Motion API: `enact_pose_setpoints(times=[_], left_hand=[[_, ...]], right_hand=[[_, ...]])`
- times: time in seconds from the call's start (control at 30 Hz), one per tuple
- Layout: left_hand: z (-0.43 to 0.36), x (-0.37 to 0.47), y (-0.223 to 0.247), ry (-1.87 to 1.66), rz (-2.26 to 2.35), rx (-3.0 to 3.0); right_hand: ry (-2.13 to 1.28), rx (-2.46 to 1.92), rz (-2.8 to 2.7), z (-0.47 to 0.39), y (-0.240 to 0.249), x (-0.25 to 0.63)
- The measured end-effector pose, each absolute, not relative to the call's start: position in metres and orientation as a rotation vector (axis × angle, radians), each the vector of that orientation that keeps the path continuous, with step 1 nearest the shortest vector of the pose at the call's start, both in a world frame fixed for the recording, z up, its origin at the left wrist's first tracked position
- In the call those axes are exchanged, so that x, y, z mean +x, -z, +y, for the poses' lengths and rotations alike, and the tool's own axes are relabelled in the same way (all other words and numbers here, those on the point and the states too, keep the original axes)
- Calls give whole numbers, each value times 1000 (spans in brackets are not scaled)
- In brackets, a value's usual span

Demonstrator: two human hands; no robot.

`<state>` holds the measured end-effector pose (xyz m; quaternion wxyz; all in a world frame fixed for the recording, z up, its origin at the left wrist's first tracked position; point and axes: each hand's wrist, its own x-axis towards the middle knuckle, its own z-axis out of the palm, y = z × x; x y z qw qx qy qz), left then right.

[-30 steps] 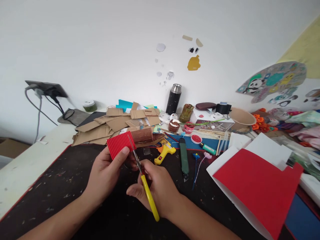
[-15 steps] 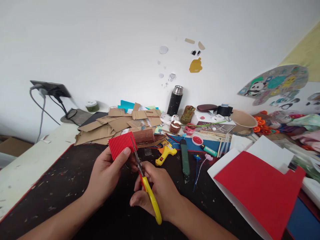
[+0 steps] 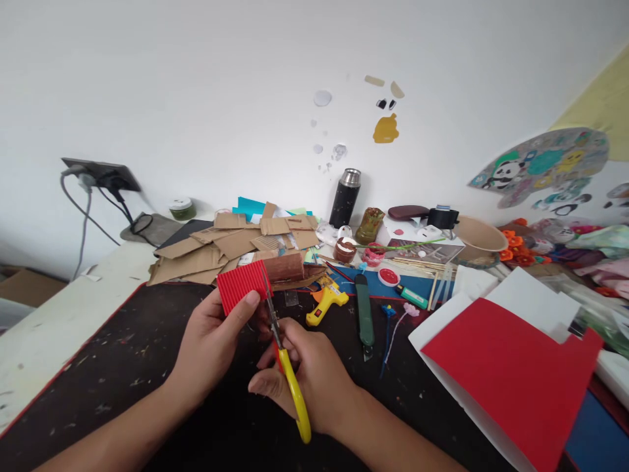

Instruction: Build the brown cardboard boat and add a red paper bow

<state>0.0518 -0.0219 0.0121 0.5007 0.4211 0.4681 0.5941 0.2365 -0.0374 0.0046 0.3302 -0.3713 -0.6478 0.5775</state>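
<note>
A ridged piece of red corrugated paper (image 3: 242,286) is pinched in my left hand (image 3: 209,337), the thumb lying on its front. My right hand (image 3: 314,380) is closed around scissors with yellow and red handles (image 3: 296,400). Their blades point up and away, along the right edge of the red piece. Part of the handle is hidden behind my right fingers. Both hands are held above the dark table mat (image 3: 122,367).
Cardboard scraps (image 3: 196,252) and a brown roll (image 3: 285,267) lie behind the hands. To the right are a yellow glue gun (image 3: 327,303), a green cutter (image 3: 364,311) and large red paper (image 3: 511,373). A black bottle (image 3: 345,198) stands near the wall.
The red piece has tilted slightly and shifted a little to the right. The scissors' yellow handle has swung slightly left, and my right thumb has moved a little left.
</note>
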Motion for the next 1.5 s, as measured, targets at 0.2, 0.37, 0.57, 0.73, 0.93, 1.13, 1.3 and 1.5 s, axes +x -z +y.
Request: enact_pose_setpoints(times=[0.2, 0.37, 0.57, 0.73, 0.93, 1.13, 1.3, 1.5], left_hand=[[-20, 54, -16, -1472, 1104, 1033], [-20, 53, -16, -1481, 1104, 1029], [-22, 55, -17, -1465, 1073, 998], [-22, 58, -20, -1476, 1001, 960], [-21, 57, -18, -1469, 1016, 1005], [-20, 57, -18, -1481, 1010, 989], [-19, 57, -18, -1481, 1028, 988], [-20, 55, -16, -1466, 1048, 1012]], right_hand=[[-1590, -935, -1657, -36, -1, 239], [-1578, -880, -1661, -35, -3, 241], [-1478, -891, -1701, -37, 2, 238], [-1468, -876, -1660, -38, 2, 238], [-1448, -879, -1678, -37, 2, 239], [-1446, -904, -1689, -38, 4, 239], [-1418, -965, -1735, -39, 1, 239], [-1368, -1009, -1786, -39, -3, 239]])
